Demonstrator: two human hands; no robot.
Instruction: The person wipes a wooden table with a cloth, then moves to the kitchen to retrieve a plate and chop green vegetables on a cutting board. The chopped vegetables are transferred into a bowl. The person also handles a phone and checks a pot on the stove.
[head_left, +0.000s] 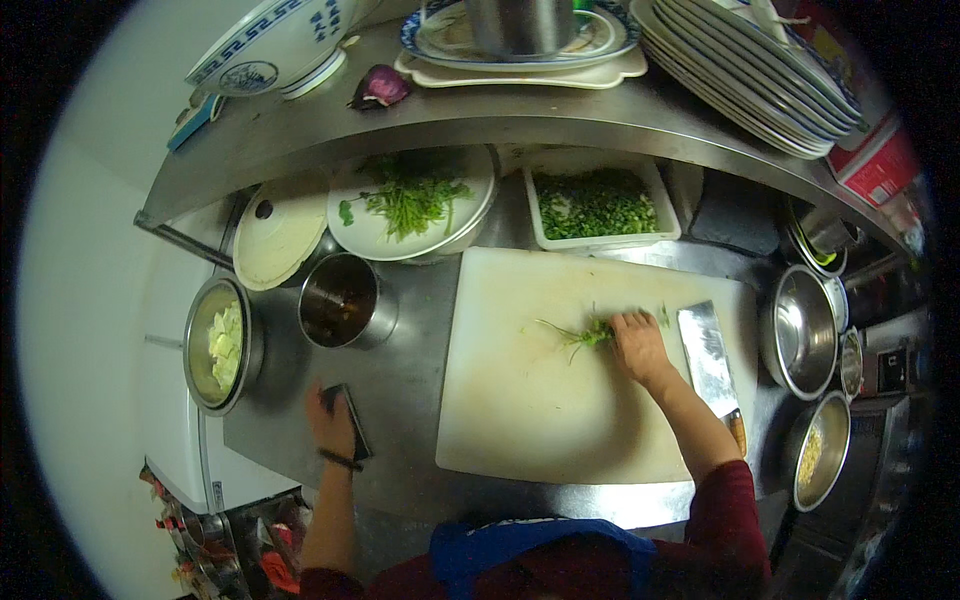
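My right hand (640, 346) is low over the white cutting board (525, 405), its fingers closed around leafy green herb sprigs (589, 332) whose thin stems stick out to the left. Just right of that hand lies a cleaver (705, 356) with a broad steel blade and a wooden handle. My left hand (330, 424), blurred and wearing a dark wristband, covers part of a flat dark object (358, 427), apparently a phone, at the steel counter. Whether its fingers grip the object is unclear.
A steel pot of dark liquid (339, 300) and a bowl of pale green chopped pieces (225, 345) stand left. Behind are a plate of herbs (345, 232) and a tub of chopped greens (600, 206). Steel bowls (802, 330) line the right; a shelf (480, 127) overhangs the back.
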